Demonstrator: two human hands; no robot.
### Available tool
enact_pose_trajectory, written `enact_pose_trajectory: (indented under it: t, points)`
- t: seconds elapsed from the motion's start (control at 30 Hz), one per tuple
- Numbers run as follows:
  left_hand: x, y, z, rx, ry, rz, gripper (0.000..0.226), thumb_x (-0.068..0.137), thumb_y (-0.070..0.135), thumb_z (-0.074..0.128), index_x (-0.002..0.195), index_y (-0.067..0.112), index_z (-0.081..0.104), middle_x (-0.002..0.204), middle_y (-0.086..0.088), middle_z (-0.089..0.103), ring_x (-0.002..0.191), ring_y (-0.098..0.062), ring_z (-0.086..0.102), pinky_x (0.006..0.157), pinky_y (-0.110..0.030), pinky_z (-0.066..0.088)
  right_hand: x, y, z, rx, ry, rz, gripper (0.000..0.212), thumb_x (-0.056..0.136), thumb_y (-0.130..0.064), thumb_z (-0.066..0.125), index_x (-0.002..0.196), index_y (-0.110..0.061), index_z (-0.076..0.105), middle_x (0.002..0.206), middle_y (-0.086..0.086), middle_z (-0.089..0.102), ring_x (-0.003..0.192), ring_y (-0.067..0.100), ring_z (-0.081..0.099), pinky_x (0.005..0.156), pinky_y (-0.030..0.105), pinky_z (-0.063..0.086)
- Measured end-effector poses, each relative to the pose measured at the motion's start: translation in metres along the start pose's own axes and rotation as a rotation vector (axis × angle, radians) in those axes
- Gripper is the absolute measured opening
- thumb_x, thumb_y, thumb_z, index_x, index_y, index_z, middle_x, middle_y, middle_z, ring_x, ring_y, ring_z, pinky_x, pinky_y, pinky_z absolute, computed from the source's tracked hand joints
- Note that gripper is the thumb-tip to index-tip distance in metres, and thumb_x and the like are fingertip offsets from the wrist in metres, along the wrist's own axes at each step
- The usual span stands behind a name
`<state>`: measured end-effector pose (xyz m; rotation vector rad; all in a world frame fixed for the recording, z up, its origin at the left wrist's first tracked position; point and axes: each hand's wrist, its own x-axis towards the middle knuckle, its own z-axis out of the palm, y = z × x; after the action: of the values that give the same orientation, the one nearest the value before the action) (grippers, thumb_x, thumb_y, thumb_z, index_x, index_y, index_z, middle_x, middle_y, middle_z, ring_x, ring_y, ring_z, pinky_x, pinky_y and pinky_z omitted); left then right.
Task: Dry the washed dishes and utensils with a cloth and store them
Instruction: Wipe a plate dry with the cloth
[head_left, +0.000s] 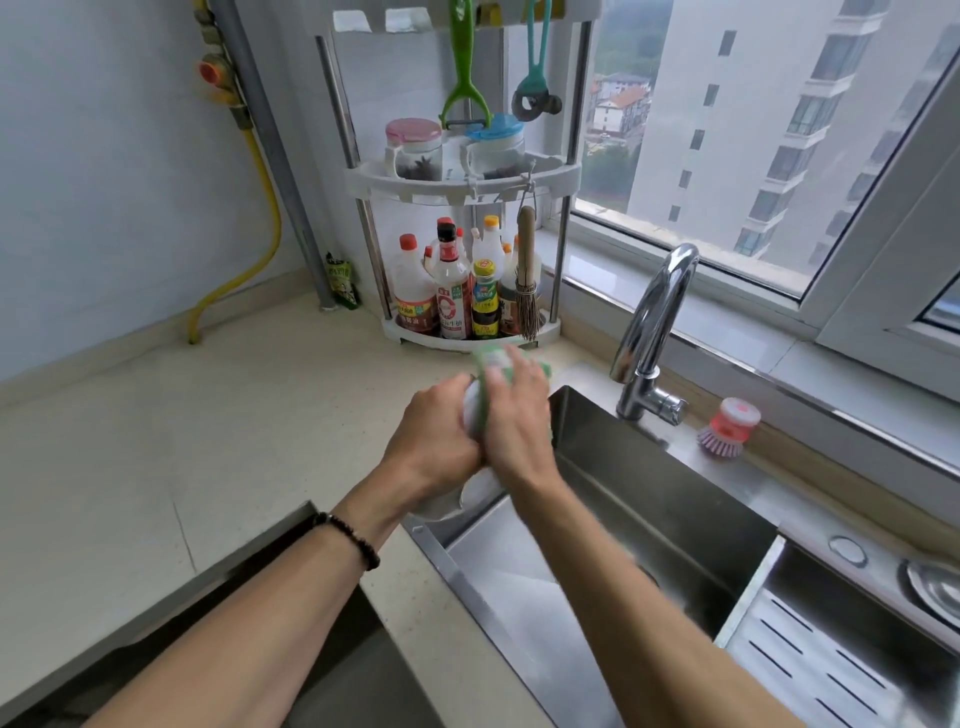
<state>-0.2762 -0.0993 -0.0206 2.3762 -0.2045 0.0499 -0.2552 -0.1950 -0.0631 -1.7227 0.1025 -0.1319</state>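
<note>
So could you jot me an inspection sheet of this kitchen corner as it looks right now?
Surface: pale countertop, steel sink beside it.
Job's things: white dish held over the sink's edge; green cloth against it, blurred.
Clutter: corner rack with sauce bottles, two jars, hanging peeler; pink dish brush by the tap.
Hands: left hand grips the dish; right hand holds the cloth on it.
Cables: yellow hose down the wall.
Surroundings: window showing apartment blocks.
</note>
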Motion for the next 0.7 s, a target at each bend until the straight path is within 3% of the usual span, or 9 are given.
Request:
enact_pose_trajectory:
  t: [0.07,0.13,0.2,0.23,0.3,0.37,0.5,0.57,0.7]
  points:
    - [0.001,-0.002,-0.005,0.018,-0.006,0.015,0.027,0.08,0.014,0.079,0.095,0.02,0.056,0.086,0.002,0.066,0.073,-0.015,0.062,0.055,-0.016,0.04,-0.005,-0.001,0.004,0.008,-0.018,-0.06,0.047,0.097,-0.053,0.029,0.136,-0.034,0.046,0.152,0.001,0.033,0.146,0.02,0.027,0.121,0.041,0.021]
    - [-0.001,-0.004,-0.012,0.038,-0.043,0.059,0.042,0.074,0.014,0.084,0.106,0.02,0.057,0.089,0.005,0.061,0.077,-0.016,0.063,0.056,-0.014,0.043,0.011,-0.004,-0.006,0.256,-0.055,0.134,0.037,0.099,-0.056,0.036,0.116,-0.029,0.055,0.131,0.009,0.056,0.119,0.024,0.059,0.099,0.042,0.047]
    - [-0.003,-0.006,-0.016,0.051,-0.064,0.075,0.051,0.072,0.015,0.085,0.116,0.017,0.058,0.096,0.003,0.059,0.081,-0.017,0.062,0.057,-0.013,0.044,0.024,0.002,-0.006,0.388,-0.038,0.316,0.055,0.092,-0.069,0.041,0.111,-0.02,0.059,0.113,0.015,0.067,0.098,0.028,0.069,0.081,0.04,0.053]
    - [-0.002,-0.006,-0.017,0.042,-0.047,0.066,0.05,0.072,0.016,0.086,0.114,0.017,0.058,0.096,0.003,0.06,0.082,-0.018,0.063,0.057,-0.013,0.044,0.02,0.003,-0.002,0.34,-0.026,0.265,0.063,0.088,-0.074,0.039,0.12,-0.024,0.058,0.123,0.015,0.064,0.109,0.029,0.066,0.091,0.043,0.053]
    - [0.004,-0.008,-0.018,0.036,-0.011,0.042,0.036,0.073,0.015,0.085,0.098,0.021,0.059,0.089,0.003,0.064,0.079,-0.019,0.065,0.056,-0.016,0.044,0.007,0.004,0.016,0.12,0.001,0.036,0.068,0.087,-0.072,0.031,0.145,-0.037,0.041,0.153,0.008,0.038,0.142,0.023,0.039,0.117,0.048,0.032]
    - [0.006,-0.007,-0.02,0.02,-0.01,0.033,0.035,0.07,0.013,0.085,0.086,0.024,0.057,0.084,0.003,0.066,0.077,-0.02,0.065,0.058,-0.025,0.049,0.001,0.007,0.022,0.135,0.015,-0.019,0.072,0.087,-0.068,0.03,0.152,-0.038,0.031,0.16,0.003,0.025,0.149,0.018,0.025,0.122,0.046,0.023]
    - [0.0,-0.009,-0.036,-0.189,0.008,0.067,0.041,0.057,0.014,0.083,0.093,0.019,0.064,0.089,0.001,0.066,0.081,-0.018,0.066,0.061,-0.031,0.056,0.02,0.006,0.001,0.5,0.009,0.402,0.08,0.077,-0.081,0.047,0.12,-0.017,0.069,0.118,0.019,0.069,0.107,0.031,0.067,0.089,0.046,0.051]
    - [-0.006,-0.006,-0.042,-0.28,0.006,0.113,0.039,0.056,0.017,0.078,0.091,0.022,0.063,0.09,0.002,0.066,0.079,-0.009,0.066,0.059,-0.023,0.055,0.026,0.011,-0.008,0.56,-0.017,0.539,0.074,0.074,-0.073,0.052,0.108,-0.011,0.073,0.109,0.022,0.072,0.092,0.032,0.068,0.079,0.045,0.049]
    - [-0.011,-0.012,-0.052,-0.394,-0.152,0.05,0.06,0.053,0.026,0.086,0.108,0.025,0.063,0.099,0.002,0.07,0.089,-0.008,0.069,0.068,-0.023,0.057,0.028,0.019,-0.019,0.424,0.157,0.488,0.036,0.086,-0.048,0.052,0.071,-0.017,0.065,0.08,0.011,0.063,0.077,0.027,0.056,0.072,0.036,0.042]
